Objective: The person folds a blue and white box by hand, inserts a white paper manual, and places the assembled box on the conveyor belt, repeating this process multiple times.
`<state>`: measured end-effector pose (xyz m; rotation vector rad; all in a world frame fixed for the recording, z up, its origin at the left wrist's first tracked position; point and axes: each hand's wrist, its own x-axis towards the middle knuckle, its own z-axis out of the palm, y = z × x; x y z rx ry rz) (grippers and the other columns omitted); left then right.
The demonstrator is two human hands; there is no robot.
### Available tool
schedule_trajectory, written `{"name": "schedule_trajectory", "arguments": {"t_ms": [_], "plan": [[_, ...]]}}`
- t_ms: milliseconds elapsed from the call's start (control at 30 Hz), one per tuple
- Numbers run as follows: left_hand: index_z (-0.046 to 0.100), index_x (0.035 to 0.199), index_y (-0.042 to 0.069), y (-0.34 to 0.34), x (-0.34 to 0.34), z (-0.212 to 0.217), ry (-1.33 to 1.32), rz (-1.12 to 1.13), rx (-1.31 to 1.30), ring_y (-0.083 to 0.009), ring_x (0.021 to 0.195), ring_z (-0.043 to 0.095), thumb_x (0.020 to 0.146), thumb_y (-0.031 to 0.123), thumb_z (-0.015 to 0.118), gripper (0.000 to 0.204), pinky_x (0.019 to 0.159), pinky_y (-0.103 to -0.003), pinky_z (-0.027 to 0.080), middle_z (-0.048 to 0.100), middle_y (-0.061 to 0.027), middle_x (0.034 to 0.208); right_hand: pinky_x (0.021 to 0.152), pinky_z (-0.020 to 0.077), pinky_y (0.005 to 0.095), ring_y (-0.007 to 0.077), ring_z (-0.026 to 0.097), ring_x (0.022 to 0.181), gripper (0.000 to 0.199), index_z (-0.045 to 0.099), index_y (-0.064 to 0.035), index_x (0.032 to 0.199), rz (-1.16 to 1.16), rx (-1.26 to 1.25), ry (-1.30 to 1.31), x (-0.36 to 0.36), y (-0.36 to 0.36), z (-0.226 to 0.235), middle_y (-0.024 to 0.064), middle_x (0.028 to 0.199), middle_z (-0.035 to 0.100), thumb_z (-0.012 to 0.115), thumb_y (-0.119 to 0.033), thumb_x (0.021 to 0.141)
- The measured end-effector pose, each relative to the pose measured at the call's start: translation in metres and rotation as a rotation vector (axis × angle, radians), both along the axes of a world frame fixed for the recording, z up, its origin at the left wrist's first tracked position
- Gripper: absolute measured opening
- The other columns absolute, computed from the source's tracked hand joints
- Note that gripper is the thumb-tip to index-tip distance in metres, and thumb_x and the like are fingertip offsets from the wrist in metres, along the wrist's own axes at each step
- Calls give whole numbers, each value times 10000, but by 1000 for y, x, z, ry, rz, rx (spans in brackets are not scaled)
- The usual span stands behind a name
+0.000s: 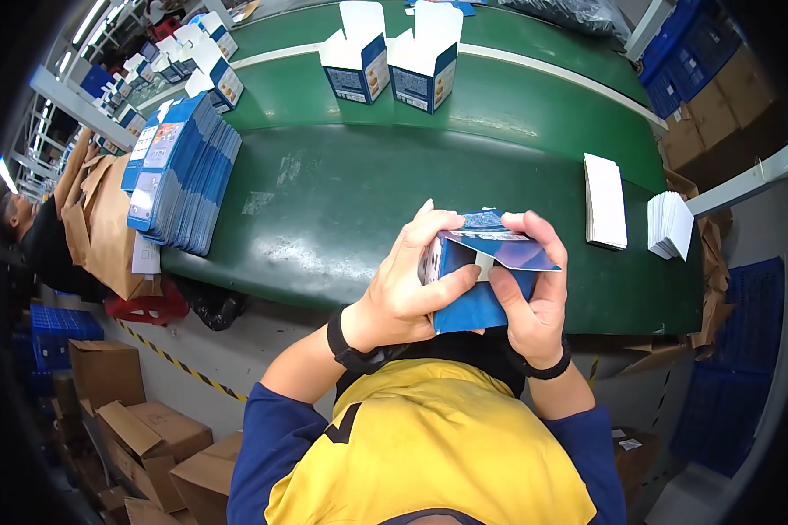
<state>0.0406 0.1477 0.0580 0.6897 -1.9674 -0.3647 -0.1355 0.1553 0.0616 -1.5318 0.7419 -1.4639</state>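
Between my two hands is a small blue carton (pixel 471 308), held just over the near edge of the green table. Its flaps stand partly folded on the side toward me. My left hand (pixel 416 271) grips the carton's left side, with the thumb pressed at the opening. On the other side my right hand (pixel 536 302) wraps the right flap and wall, its thumb tip close to the left thumb. A pale strip shows between the two thumbs. The carton's underside and some fingertips are hidden.
A tall stack of flat blue cartons (pixel 184 175) lies at the table's left. Two open-topped cartons (pixel 355 74) stand on the green belt (pixel 534 96). White folded sheets (pixel 604 201) and a fanned white stack (pixel 670 225) lie right. At far left is another person (pixel 48 236); brown boxes (pixel 153 429) cover the floor.
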Motion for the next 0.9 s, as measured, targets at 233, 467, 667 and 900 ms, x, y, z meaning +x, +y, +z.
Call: {"name": "schedule_trajectory", "arguments": {"t_ms": [233, 467, 667, 900], "plan": [[528, 1151, 140, -5, 2, 14, 31, -68, -135, -407, 1092, 488, 590, 64, 756, 610, 982, -573, 343, 423, -239, 1258, 1059, 256, 454, 320, 360, 1279, 416, 532, -119, 1076, 402, -235, -373, -12, -16, -12, 139, 1205, 518, 753, -71, 727], [377, 1292, 310, 2, 10, 24, 100, -161, 9, -356, 1097, 499, 598, 125, 830, 850, 997, -634, 273, 456, -178, 1230, 999, 364, 357, 255, 471, 1173, 547, 499, -61, 1230, 288, 222, -153, -10, -1, 29, 136, 1228, 510, 725, -21, 734], [388, 1314, 260, 3, 9, 22, 48, -147, 0, -343, 1102, 506, 628, 143, 813, 816, 1002, -641, 259, 471, -161, 1206, 981, 377, 344, 254, 508, 1138, 475, 588, -9, 1174, 176, -46, 363, -14, -11, 33, 132, 1181, 580, 709, -20, 716], [282, 1400, 31, 2, 10, 15, 12, -104, -6, -362, 1119, 492, 591, 396, 835, 1046, 1033, -599, 260, 456, -189, 1242, 956, 397, 341, 256, 542, 1081, 488, 595, -33, 1181, 115, -68, 441, -9, -11, 37, 112, 1146, 617, 701, -17, 705]]}}
